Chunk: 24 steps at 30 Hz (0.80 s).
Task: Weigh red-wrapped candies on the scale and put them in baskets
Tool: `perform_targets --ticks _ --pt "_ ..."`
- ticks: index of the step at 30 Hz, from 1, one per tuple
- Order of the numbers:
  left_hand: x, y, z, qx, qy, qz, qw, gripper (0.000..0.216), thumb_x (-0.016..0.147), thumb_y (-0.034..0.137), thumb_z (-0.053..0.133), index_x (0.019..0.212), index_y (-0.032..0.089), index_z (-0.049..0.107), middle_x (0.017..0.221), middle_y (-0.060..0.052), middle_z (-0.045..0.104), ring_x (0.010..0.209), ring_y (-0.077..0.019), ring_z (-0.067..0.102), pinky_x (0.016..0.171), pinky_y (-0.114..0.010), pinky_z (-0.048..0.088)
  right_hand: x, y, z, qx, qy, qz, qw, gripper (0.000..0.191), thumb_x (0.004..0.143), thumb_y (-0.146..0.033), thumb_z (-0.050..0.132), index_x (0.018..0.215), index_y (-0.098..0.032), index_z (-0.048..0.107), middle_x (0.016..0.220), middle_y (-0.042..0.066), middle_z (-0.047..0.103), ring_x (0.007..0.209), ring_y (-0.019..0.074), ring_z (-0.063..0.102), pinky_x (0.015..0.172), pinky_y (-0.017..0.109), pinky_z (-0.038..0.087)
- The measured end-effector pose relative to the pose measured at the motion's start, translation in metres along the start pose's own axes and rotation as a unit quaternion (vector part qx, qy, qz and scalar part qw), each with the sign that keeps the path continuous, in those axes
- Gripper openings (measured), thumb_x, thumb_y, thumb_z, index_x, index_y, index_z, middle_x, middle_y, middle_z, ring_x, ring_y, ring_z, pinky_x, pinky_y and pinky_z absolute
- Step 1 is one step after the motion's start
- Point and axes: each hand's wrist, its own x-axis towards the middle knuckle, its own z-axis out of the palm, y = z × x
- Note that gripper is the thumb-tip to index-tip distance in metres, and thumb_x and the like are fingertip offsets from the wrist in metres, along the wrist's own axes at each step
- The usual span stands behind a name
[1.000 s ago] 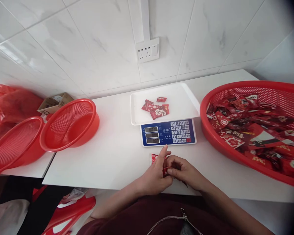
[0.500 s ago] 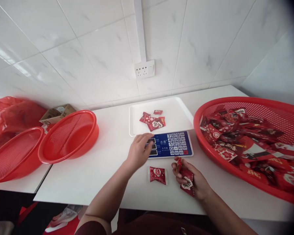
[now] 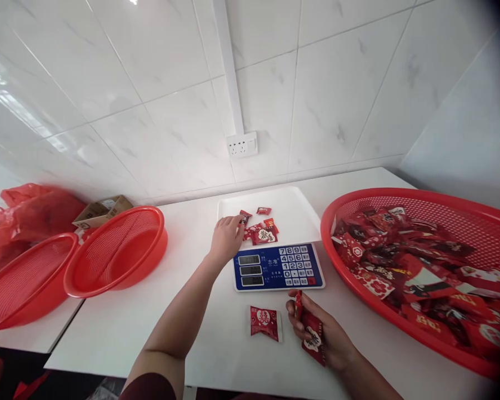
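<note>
My right hand (image 3: 332,336) curls its fingers around glossy red packets (image 3: 314,343). Just left, a pillow-shaped packet (image 3: 264,323) lies on the smooth white table (image 3: 225,355). Beyond, past the blue-faced scale (image 3: 275,272), my left hand (image 3: 226,240) is at crinkled packets (image 3: 265,235) on the shallow white tray (image 3: 295,208); I can't tell whether its fingers grip.

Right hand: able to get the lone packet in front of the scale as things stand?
Probably yes. The lone packet lies on the table just beside the right hand, with nothing visible between them. That hand already holds red packets, though, so gripping another might be awkward.
</note>
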Motion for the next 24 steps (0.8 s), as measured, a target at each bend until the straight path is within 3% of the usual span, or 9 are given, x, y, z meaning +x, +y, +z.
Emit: perform_targets --ticks 5,9,12,15,18,21,24 --pt "0.030 -0.009 -0.001 -0.010 -0.025 -0.056 0.998 0.032 0.082 0.030 0.053 0.113 0.020 0.055 0.100 -0.010 0.065 0.098 -0.0274 0.056 0.083 -0.040 0.042 -0.002 0.000 0.002 -0.009 -0.008 0.002 1.000 0.026 0.072 -0.045 0.067 0.086 -0.024 0.059 0.070 0.000 0.055 0.048 0.0082 0.041 0.037 0.018 0.028" --pt "0.048 -0.006 0.001 -0.053 -0.055 -0.064 0.995 0.024 0.073 0.019 0.062 0.097 0.021 0.060 0.085 -0.005 0.063 0.079 -0.0206 0.058 0.072 -0.032 0.045 -0.005 -0.002 0.001 0.019 -0.011 0.001 1.000 0.028 0.070 -0.044 0.070 0.085 -0.023 0.060 0.068 0.000 0.057 0.047 0.0059 0.042 0.038 0.015 0.028" --pt "0.047 0.003 -0.004 -0.086 -0.027 -0.063 0.994 0.025 0.074 0.010 0.056 0.096 0.021 0.058 0.095 -0.005 0.059 0.078 -0.0148 0.058 0.076 -0.029 0.046 -0.008 -0.003 0.000 0.021 -0.012 0.006 1.000 0.028 0.070 -0.045 0.070 0.084 -0.023 0.060 0.060 -0.002 0.054 0.046 0.0064 0.043 0.036 0.014 0.028" --pt "0.025 0.018 -0.015 -0.168 -0.010 -0.052 0.984 0.028 0.080 0.012 0.052 0.106 0.021 0.053 0.104 -0.005 0.056 0.079 -0.0120 0.058 0.075 -0.026 0.048 -0.009 -0.004 0.000 0.015 -0.018 0.011 1.000 0.030 0.069 -0.048 0.071 0.083 -0.023 0.060 0.053 -0.004 0.048 0.053 0.0105 0.052 0.036 0.014 0.033" --pt "-0.017 0.041 -0.020 -0.312 -0.092 -0.009 0.945 0.033 0.078 0.020 0.060 0.111 0.022 0.053 0.101 -0.005 0.059 0.080 -0.0144 0.060 0.070 -0.027 0.050 -0.009 -0.004 0.000 0.008 -0.031 0.000 0.999 0.036 0.066 -0.048 0.073 0.090 -0.024 0.061 0.061 -0.002 0.054 0.064 0.0130 0.058 0.039 0.014 0.039" --pt "-0.067 0.065 -0.009 -0.292 -0.165 0.052 0.941 0.035 0.077 0.021 0.064 0.111 0.024 0.056 0.107 -0.005 0.060 0.094 -0.0188 0.058 0.082 -0.031 0.049 -0.008 -0.001 -0.001 -0.022 -0.082 0.005 0.996 0.049 0.064 -0.053 0.073 0.102 -0.025 0.058 0.072 0.001 0.061 0.051 0.0082 0.052 0.033 0.013 0.035" --pt "-0.106 0.078 0.009 -0.234 -0.193 0.105 0.947 0.037 0.081 0.021 0.059 0.117 0.025 0.052 0.110 -0.005 0.060 0.102 -0.0199 0.056 0.087 -0.034 0.048 -0.008 0.003 -0.004 -0.038 -0.086 0.005 0.996 0.044 0.063 -0.049 0.076 0.093 -0.022 0.060 0.062 -0.002 0.059 0.039 0.0040 0.042 0.031 0.012 0.030"
